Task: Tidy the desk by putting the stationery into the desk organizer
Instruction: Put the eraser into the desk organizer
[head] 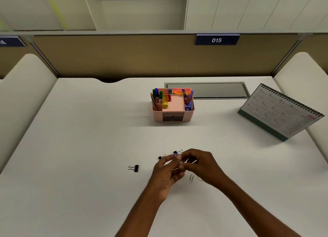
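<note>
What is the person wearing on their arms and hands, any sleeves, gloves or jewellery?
The left hand and right hand are bare: no gloves, and no ring, watch or bracelet that I can make out. Both forearms are bare too; no sleeve shows down to the picture's lower edge.

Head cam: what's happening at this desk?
A person is partway through tidying. The left hand and right hand meet low over the desk. The left pinches a small purple item, too blurred to identify; what the right holds is unclear. The pink organizer at the back already holds markers and pens. Three black binder clips and a paper clip lie loose near the hands.
</note>
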`<state>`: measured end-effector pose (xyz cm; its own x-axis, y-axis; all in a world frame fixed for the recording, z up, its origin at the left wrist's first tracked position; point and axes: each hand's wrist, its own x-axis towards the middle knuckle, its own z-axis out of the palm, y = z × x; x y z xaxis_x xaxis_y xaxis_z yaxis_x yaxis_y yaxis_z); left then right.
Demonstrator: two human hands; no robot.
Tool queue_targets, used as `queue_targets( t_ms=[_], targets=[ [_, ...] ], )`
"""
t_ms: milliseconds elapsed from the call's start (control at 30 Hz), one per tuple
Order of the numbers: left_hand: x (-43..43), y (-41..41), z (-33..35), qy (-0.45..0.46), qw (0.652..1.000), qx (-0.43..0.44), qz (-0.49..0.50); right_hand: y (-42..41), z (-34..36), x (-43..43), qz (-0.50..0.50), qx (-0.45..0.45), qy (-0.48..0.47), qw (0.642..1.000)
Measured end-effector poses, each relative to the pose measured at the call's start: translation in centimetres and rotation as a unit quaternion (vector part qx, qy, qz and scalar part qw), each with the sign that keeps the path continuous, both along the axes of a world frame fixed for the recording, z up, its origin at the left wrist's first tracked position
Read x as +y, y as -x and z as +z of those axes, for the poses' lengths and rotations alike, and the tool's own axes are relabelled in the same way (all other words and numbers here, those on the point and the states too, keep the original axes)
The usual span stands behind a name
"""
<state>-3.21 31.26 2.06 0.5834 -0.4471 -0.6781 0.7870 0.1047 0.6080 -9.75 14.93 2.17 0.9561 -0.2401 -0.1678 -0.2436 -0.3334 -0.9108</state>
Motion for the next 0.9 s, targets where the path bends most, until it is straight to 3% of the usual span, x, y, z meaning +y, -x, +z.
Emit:
queue_targets(
  t_ms=[267, 367, 400, 500, 633, 800, 900],
  targets=[
    [-2.3, -2.8, 1.2, -0.016, 0.999, -0.048, 0.009, -2.9, 0.8, -1.0, -0.065, -0.097, 0.139, 0.983],
    [-2.8, -4.3, 0.9, -0.111, 0.985, -0.132, -0.026, -5.3, 1.7, -2.2, -0.094, -0.096, 0.161, 0.978],
    [-2.8, -5.0, 0.2, -0.185, 0.961, -0.198, -0.058, -6.2, 2.1, -2.8, -0.100, -0.100, 0.166, 0.976],
    [-2.4, -6.8, -2.3, -0.382, 0.818, -0.383, -0.196, -9.4, 3.5, -4.5, -0.111, -0.132, 0.191, 0.966],
    [-2.4, -8.8, -5.2, -0.453, 0.696, -0.452, -0.325, -14.2, 5.4, -6.6, -0.120, -0.163, 0.232, 0.952],
    [-2.6, -9.3, -6.3, -0.472, 0.626, -0.480, -0.394, -20.1, 6.3, -8.5, -0.105, -0.135, 0.274, 0.946],
    [-2.8, -9.1, -6.6, -0.475, 0.611, -0.488, -0.403, -23.5, 6.0, -9.5, -0.067, -0.092, 0.317, 0.942]
  ],
)
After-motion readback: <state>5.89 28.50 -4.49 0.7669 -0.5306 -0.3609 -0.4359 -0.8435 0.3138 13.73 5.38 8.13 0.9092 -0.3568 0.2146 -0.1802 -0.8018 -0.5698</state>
